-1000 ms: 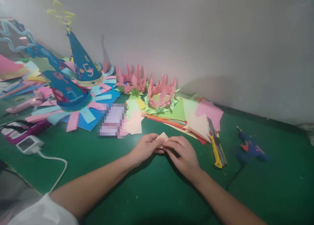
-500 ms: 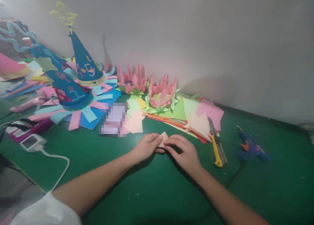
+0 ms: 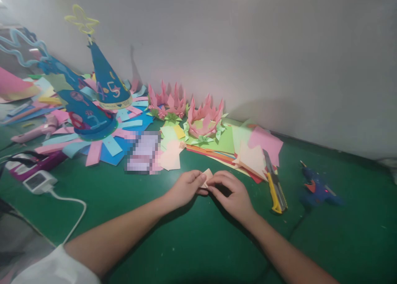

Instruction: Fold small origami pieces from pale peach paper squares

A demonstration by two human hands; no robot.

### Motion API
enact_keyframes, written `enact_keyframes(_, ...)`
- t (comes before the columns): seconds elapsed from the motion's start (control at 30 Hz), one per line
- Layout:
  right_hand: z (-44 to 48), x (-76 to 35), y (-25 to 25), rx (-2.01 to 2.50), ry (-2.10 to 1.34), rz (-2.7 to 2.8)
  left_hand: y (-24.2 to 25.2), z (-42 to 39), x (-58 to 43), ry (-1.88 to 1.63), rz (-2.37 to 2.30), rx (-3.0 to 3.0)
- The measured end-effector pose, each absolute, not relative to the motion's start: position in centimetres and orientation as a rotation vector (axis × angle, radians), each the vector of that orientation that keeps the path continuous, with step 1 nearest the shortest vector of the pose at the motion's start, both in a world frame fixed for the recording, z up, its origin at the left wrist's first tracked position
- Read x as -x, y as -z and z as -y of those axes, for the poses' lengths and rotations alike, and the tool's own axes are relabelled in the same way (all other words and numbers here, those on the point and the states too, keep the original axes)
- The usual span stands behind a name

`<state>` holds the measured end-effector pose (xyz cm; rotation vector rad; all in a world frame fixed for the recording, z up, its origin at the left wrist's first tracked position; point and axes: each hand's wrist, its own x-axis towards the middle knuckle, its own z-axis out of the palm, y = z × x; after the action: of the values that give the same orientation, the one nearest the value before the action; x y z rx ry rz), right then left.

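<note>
A small piece of folded peach paper point(image 3: 207, 176) is pinched between my two hands, just above the green table point(image 3: 192, 242). My left hand point(image 3: 188, 187) grips its left side, with the thumb on top and the fingers beneath. At its right edge, the thumb and index finger of my right hand point(image 3: 232, 191) close on the paper. Beyond them lie loose peach sheets point(image 3: 171, 153) and a stack of coloured paper point(image 3: 217, 156). Two pink paper crowns with green leaves stand at the back, one a pink crown point(image 3: 206, 116) on the stack.
Right of my hands lies a yellow utility knife point(image 3: 275, 189), then a blue glue gun point(image 3: 319, 189). Blue cone hats point(image 3: 107, 75) stand at the left among paper strips. A blurred-out phone point(image 3: 143, 151) lies nearby. A power strip point(image 3: 37, 164) holds a white charger point(image 3: 41, 181) with a cable.
Both hands stay on the folded paper with almost the same grip. The whole view has shifted very slightly; nothing else has visibly moved.
</note>
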<state>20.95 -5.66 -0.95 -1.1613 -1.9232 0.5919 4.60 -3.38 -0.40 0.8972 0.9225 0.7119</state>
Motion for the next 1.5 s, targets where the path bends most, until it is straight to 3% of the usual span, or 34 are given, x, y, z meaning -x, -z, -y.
enact_keyframes(1.1, 6.1, -20.6, 1.0, 1.281, -0.576, 1.851, 1.2, 4.2, -4.7, -0.686, -0.893, -1.182)
enact_keyframes(1.5, 5.7, -21.1, 1.6, 1.304, -0.970, 1.554, 1.1, 3.6, -4.6, -0.683, -0.827, -1.063)
